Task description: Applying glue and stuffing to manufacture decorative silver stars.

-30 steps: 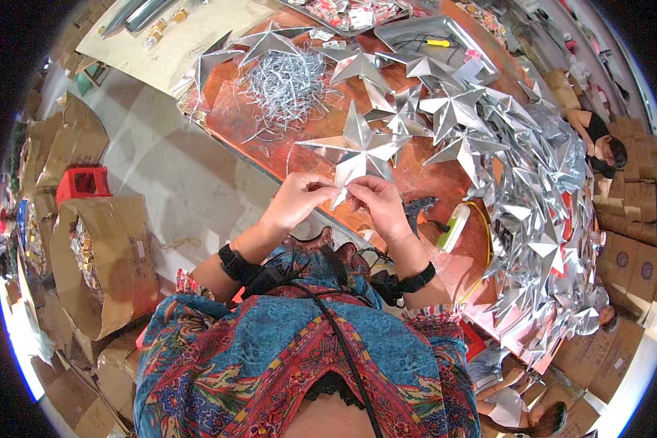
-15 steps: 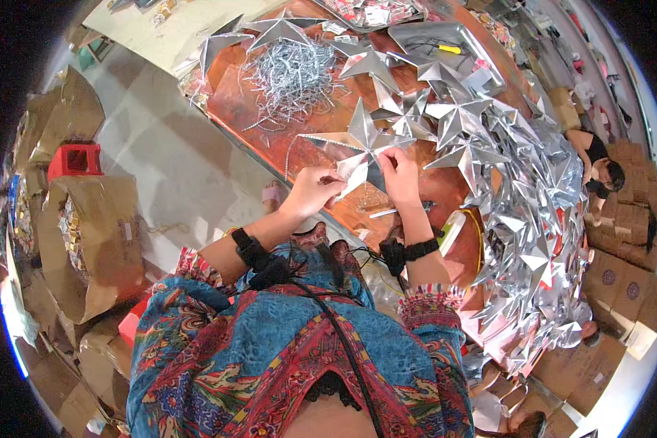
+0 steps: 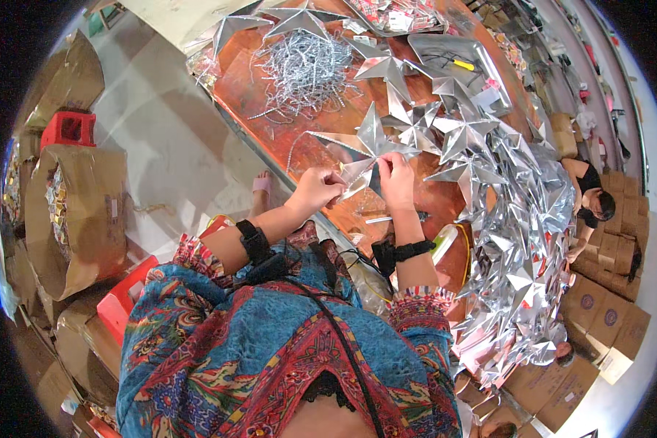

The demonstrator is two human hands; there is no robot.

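Note:
A silver folded star (image 3: 370, 137) is held up over the near edge of the reddish-brown table (image 3: 266, 135). My left hand (image 3: 317, 191) is closed in a pinch at the tip of the star's lower-left arm. Close to its middle, my right hand (image 3: 396, 184) grips the star between thumb and fingers. Shiny beaded-looking trim runs along the star's upper-left arm. Beyond it lies a tangled heap of thin silver strands (image 3: 306, 69). More silver stars (image 3: 466, 135) lie just right of my hands.
A large pile of silver stars (image 3: 522, 241) covers the table's right side. At the back stands a metal tray (image 3: 445, 55) with a yellow-handled tool (image 3: 463, 65). Cardboard boxes (image 3: 87, 212) and a red stool (image 3: 69, 128) stand on the left. Another person (image 3: 591, 191) is beyond the pile.
The view has shifted slightly, so the table appears a little farther right. Both hands keep hold of the star, and its lower-left arm is turned a little differently.

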